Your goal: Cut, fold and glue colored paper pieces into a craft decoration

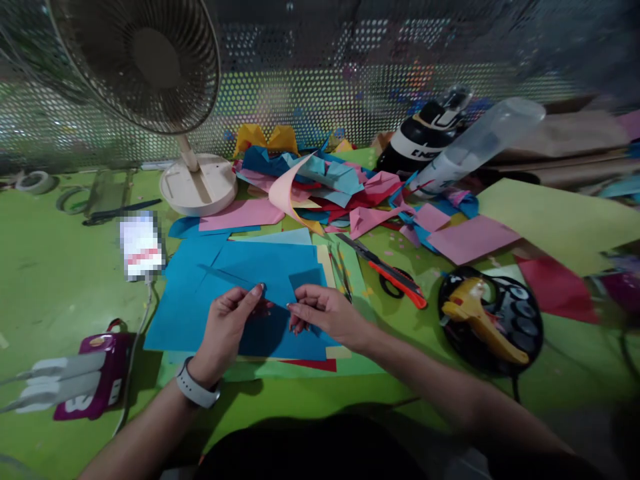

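Observation:
My left hand (233, 317), with a pale band on its wrist, is closed in a pinch over the blue paper sheets (180, 307). From its fingertips a narrow blue paper strip (223, 273) sticks out to the upper left. Close by on the right, my right hand (320, 310) pinches a small blue paper piece (304, 279) between thumb and fingers. Both hands are a little apart from each other. Tweezers (344, 273) and an orange utility knife (400, 283) lie to the right of the sheets; scissors with black handles (393, 285) are partly under the knife.
A fan (197, 187) stands at the back left. Behind the sheets is a heap of paper scraps (330, 180). A phone (142, 245) and purple power block (103, 373) lie left. On the right are a black tray (520, 333) with a yellow tool (480, 320), and bottles (420, 143).

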Available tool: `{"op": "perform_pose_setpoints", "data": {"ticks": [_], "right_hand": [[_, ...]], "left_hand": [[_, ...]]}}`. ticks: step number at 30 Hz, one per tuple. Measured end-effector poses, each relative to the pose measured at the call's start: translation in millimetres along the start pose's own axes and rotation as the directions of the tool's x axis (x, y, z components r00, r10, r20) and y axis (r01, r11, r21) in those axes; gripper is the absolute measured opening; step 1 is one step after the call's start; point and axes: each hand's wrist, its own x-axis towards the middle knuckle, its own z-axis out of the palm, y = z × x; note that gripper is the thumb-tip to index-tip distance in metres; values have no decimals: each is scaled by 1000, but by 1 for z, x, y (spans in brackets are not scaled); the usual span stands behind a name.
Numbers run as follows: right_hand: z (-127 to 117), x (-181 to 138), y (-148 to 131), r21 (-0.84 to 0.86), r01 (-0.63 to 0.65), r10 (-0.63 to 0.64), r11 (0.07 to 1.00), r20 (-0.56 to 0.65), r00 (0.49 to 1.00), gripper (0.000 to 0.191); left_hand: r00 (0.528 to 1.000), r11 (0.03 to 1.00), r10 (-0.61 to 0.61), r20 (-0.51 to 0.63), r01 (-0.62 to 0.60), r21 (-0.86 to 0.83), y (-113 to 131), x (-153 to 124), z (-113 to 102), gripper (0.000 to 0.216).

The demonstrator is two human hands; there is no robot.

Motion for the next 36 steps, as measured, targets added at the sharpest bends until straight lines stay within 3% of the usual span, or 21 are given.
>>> {"op": "perform_pose_setpoints", "data": {"ticks": [4, 7, 11, 16, 20, 24, 27, 28, 29, 31, 32, 33, 34, 36], "right_hand": [[-1, -3, 0, -23, -63, 65, 998, 62, 996, 41], [-5, -7, -4, -71, -64, 72, 995, 122, 990, 42], [-10, -10, -9, -33, 28, -26, 999, 68, 997, 45], [-1, -5, -4, -68, -73, 72, 995, -20, 997, 42], [3, 1, -2, -47, -15, 9, 999, -118, 993, 43], [-1, -1, -7, -118, 24, -32, 993, -73, 997, 42], [-7, -6, -12, -316, 172, -227, 933, -145, 963, 35], [-9, -8, -13, -441, 259, -371, 859, -190, 909, 31], [-10, -10, -15, -592, 345, -543, 728, -192, 817, 27], [-11, -12, -17, -854, 425, -815, 300, 3, 580, 17], [-11, -13, -17, -909, 411, -853, 71, 158, 497, 12], [-10, -14, -18, -915, 384, -834, -121, 304, 461, 12], [-8, -15, -18, -896, 361, -783, -258, 413, 466, 15], [-5, -17, -18, -863, 322, -695, -389, 504, 513, 18]], "left_hand": [[999, 998, 43, -16, -44, -53, 5, 3, -3, 29], [997, 997, 75, 4, -75, 4, 11, 6, -7, 28], [977, 975, 58, 205, -99, 199, 16, 6, -11, 23], [943, 909, 77, 325, -200, 367, 17, 6, -14, 42], [960, 889, 51, 277, -170, 425, 18, 10, -17, 38], [963, 851, 69, 262, -194, 488, 19, 15, -22, 38], [951, 816, 94, 293, -242, 524, 20, 15, -25, 39], [945, 786, 115, 306, -275, 554, 21, 14, -25, 37], [934, 737, 146, 326, -322, 594, 21, 13, -25, 34], [894, 594, 213, 394, -439, 674, 19, 10, -24, 26], [865, 515, 248, 436, -499, 697, 18, 8, -23, 21], [826, 435, 291, 483, -564, 702, 17, 6, -22, 18], [775, 353, 343, 531, -630, 692, 16, 4, -21, 15], [642, 161, 453, 619, -741, 652, 14, -1, -18, 13]]}}
